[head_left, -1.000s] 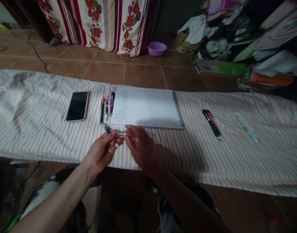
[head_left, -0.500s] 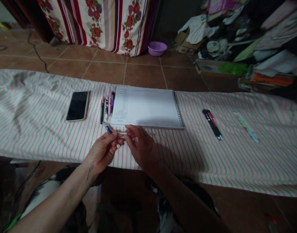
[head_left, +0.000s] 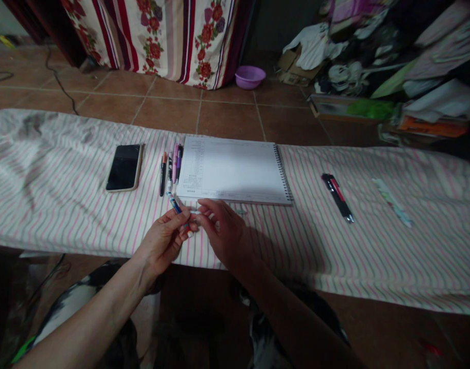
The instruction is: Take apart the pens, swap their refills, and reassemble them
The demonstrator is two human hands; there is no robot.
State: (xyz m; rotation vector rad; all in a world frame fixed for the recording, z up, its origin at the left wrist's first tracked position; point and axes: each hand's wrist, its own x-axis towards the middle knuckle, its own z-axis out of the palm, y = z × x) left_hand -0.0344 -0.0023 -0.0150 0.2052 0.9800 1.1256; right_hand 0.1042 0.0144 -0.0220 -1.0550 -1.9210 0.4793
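My left hand pinches a blue pen whose far end points up and left. My right hand is closed on a thin pale refill that meets the pen between the two hands. Both hands hover just above the striped cloth at its near edge, right in front of the spiral notebook. Several pens lie side by side to the left of the notebook.
A dark phone lies left of the pens. Right of the notebook rest a black and red pen and a pale ruler. Beyond the cloth are tiled floor, a purple bowl, a floral curtain and piled clutter.
The blue pen's far end has tilted slightly upward and to the right in my left hand. My hands stay together in nearly the same spot.
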